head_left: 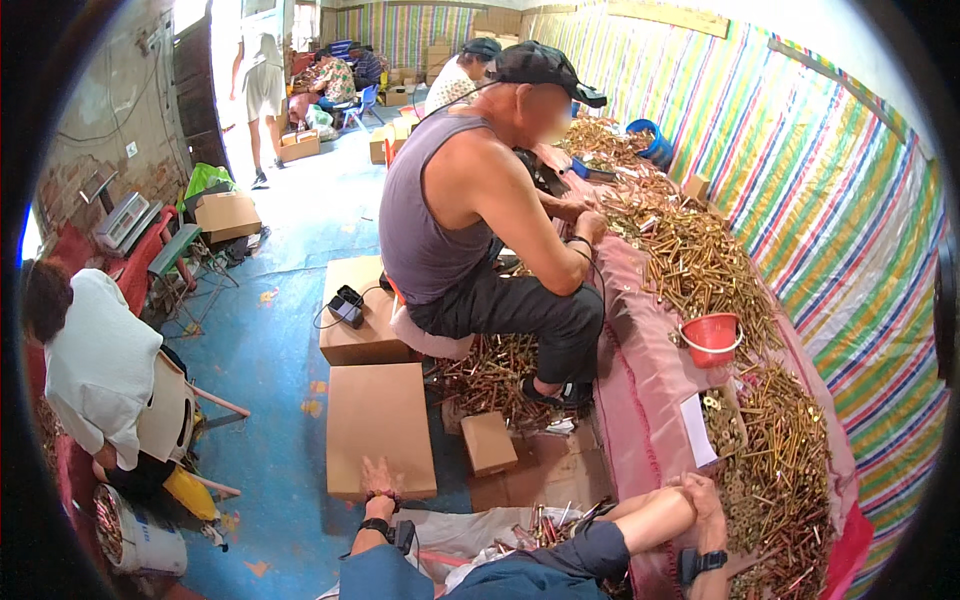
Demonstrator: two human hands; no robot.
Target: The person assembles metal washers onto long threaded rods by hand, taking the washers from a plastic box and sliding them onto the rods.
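My left hand (380,478) lies flat, fingers spread, on the near end of a closed brown cardboard box (378,420) on the floor. A dark watch sits on that wrist. My right hand (706,503) rests over my bare knee (650,515), beside the edge of the pink-covered table (640,380). It holds nothing that I can see, and a dark band is on that wrist. A long heap of brass-coloured bolts (775,470) covers the table just right of this hand.
A person in a grey sleeveless top (430,200) sits ahead at the table, handling bolts. A red bucket (711,338) stands among the bolts. A small box (488,442), another box with a black device (350,305) and loose bolts (495,375) lie on the blue floor. Another person (95,360) sits at left.
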